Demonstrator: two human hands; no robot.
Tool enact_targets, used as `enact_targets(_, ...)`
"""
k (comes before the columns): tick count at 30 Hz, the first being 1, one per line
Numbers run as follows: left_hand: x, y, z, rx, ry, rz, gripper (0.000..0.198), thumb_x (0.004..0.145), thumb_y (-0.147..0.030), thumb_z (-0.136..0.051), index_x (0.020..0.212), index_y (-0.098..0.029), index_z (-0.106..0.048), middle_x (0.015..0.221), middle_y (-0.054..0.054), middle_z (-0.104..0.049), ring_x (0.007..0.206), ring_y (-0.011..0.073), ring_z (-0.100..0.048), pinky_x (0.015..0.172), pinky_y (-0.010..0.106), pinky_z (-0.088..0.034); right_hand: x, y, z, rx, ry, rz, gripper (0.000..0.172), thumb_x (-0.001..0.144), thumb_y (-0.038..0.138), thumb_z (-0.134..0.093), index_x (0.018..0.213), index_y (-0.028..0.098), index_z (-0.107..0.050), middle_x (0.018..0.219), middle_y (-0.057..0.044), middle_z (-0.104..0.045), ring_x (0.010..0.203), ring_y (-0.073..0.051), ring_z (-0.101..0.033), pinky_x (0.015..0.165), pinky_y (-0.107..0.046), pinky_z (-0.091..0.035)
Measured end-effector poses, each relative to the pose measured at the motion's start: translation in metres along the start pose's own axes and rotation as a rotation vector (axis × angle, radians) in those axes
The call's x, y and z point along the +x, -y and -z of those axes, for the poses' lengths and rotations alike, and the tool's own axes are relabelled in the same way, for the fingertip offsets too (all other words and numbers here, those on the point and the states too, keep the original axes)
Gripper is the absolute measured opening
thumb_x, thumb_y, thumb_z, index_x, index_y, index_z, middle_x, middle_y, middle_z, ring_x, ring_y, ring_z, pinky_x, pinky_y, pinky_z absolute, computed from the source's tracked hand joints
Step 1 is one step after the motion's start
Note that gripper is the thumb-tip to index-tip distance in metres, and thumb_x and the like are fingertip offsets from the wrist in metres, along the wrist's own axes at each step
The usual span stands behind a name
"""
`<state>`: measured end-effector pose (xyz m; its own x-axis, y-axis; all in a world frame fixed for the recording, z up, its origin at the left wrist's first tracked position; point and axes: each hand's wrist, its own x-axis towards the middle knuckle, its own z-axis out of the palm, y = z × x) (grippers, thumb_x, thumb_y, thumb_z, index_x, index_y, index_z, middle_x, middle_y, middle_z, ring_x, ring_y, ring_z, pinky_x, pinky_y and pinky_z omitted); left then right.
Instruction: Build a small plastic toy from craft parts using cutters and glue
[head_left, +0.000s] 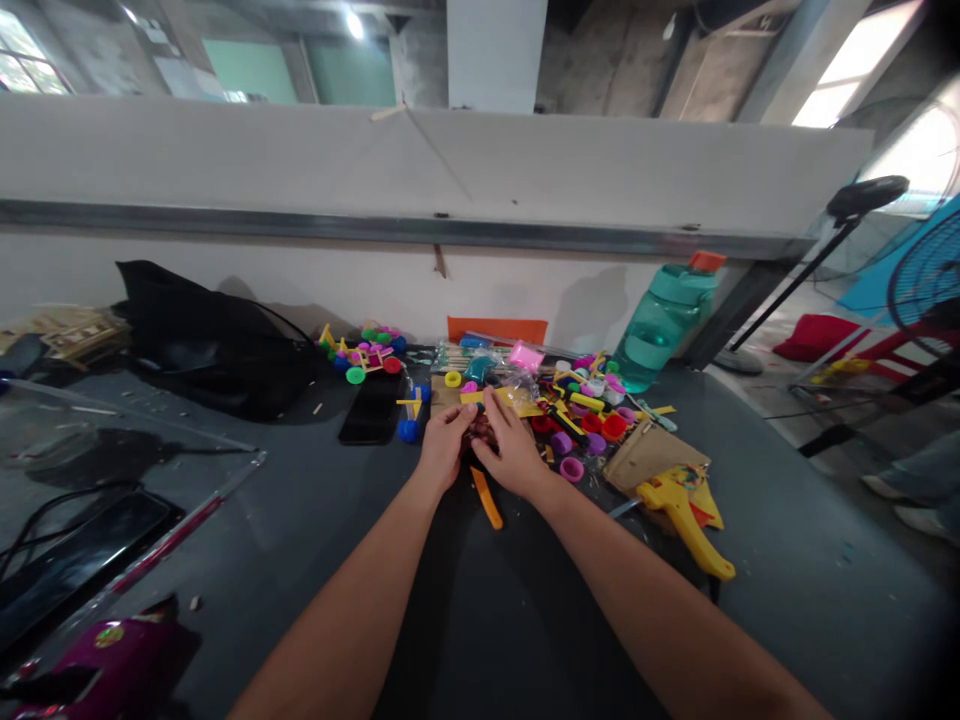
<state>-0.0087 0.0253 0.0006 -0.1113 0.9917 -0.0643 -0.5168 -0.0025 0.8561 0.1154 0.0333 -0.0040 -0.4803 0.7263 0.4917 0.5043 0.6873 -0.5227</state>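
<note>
My left hand (444, 440) is at the middle of the dark table, its fingers bent and pressed together at a small dark item between the hands, too small to name. My right hand (508, 440) lies beside it, fingers stretched out over a brownish patch. An orange-handled tool (487, 498) rests on the table just below both hands. Behind the fingertips are a yellow strip (525, 405) and a yellow ring (453, 380). Purple and red caps lie right of my right hand, among them a pink cap (571, 469).
A yellow glue gun (686, 515) lies at the right near cardboard (649, 455). A teal bottle (660, 325) stands behind. Left are a phone (369, 410), small wheeled models (367, 358) and a black bag (202, 340). A purple object (112, 665) sits at the near left.
</note>
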Motion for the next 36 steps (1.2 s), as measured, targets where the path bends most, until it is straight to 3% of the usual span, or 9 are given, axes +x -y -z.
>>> enact_targets(3, -0.0008, 0.0002, -0.0008, 0.014, 0.001, -0.001, 0.029, 0.064, -0.035, -0.071, 0.080, -0.012, -0.064, 0.060, 0.000, -0.061, 0.053, 0.0104, -0.056, 0.053, 0.023, -0.048, -0.0004, 0.0015, -0.0010, -0.010, 0.057, 0.002, 0.085, 0.077, 0.026, -0.053, 0.142, 0.017, 0.000, 0.147, -0.010, -0.016, 0.133, -0.027, -0.019, 0.107, -0.046, -0.026)
enact_targets(7, -0.0013, 0.0008, -0.0007, 0.038, 0.001, -0.014, 0.027, 0.064, -0.034, -0.071, 0.077, -0.012, -0.064, 0.060, 0.000, -0.061, 0.053, 0.0100, -0.056, 0.052, 0.022, -0.048, -0.0001, 0.0024, -0.0021, 0.005, 0.046, -0.010, 0.090, 0.075, 0.024, -0.054, 0.141, 0.016, 0.006, 0.147, -0.012, -0.017, 0.132, -0.027, -0.020, 0.106, -0.046, -0.028)
enact_targets(12, -0.0012, -0.0001, -0.0011, 0.036, -0.010, 0.002, 0.026, 0.064, -0.034, -0.071, 0.076, -0.012, -0.063, 0.059, -0.001, -0.060, 0.052, 0.0094, -0.056, 0.051, 0.021, -0.048, 0.0001, 0.0021, -0.0011, 0.019, 0.065, 0.019, 0.089, 0.072, 0.019, -0.055, 0.142, 0.018, 0.000, 0.147, -0.011, -0.016, 0.134, -0.026, -0.017, 0.107, -0.046, -0.026)
enact_targets(24, -0.0014, -0.0012, -0.0007, 0.072, 0.024, 0.031, 0.026, 0.064, -0.036, -0.070, 0.073, -0.012, -0.063, 0.056, 0.000, -0.060, 0.050, 0.0093, -0.055, 0.051, 0.021, -0.048, 0.0000, 0.0017, -0.0015, 0.057, 0.055, -0.013, 0.095, 0.070, 0.020, -0.056, 0.141, 0.016, 0.007, 0.146, -0.013, -0.018, 0.132, -0.027, -0.021, 0.106, -0.047, -0.028)
enact_targets(28, -0.0022, -0.0020, -0.0004, 0.082, 0.031, 0.053, 0.028, 0.064, -0.036, -0.071, 0.075, -0.012, -0.063, 0.055, -0.001, -0.059, 0.049, 0.0093, -0.055, 0.051, 0.021, -0.048, 0.0002, 0.0035, 0.0002, 0.049, 0.081, 0.003, 0.094, 0.070, 0.019, -0.056, 0.142, 0.015, 0.004, 0.146, -0.013, -0.015, 0.133, -0.027, -0.017, 0.107, -0.046, -0.025)
enact_targets(33, -0.0030, -0.0026, 0.0006, 0.064, 0.051, 0.056, 0.027, 0.063, -0.036, -0.071, 0.072, -0.012, -0.063, 0.058, 0.000, -0.061, 0.050, 0.0092, -0.055, 0.052, 0.021, -0.048, -0.0002, 0.0048, 0.0016, 0.068, 0.063, -0.035, 0.094, 0.069, 0.018, -0.055, 0.141, 0.013, 0.006, 0.142, -0.016, -0.023, 0.129, -0.027, -0.026, 0.105, -0.045, -0.030)
enact_targets(36, -0.0025, -0.0020, 0.0012, 0.067, 0.057, 0.057, 0.026, 0.063, -0.036, -0.071, 0.072, -0.013, -0.063, 0.058, 0.000, -0.061, 0.049, 0.0088, -0.055, 0.052, 0.021, -0.048, -0.0006, 0.0049, 0.0016, 0.050, 0.081, -0.026, 0.095, 0.068, 0.018, -0.055, 0.141, 0.014, 0.006, 0.143, -0.016, -0.021, 0.130, -0.028, -0.023, 0.105, -0.046, -0.029)
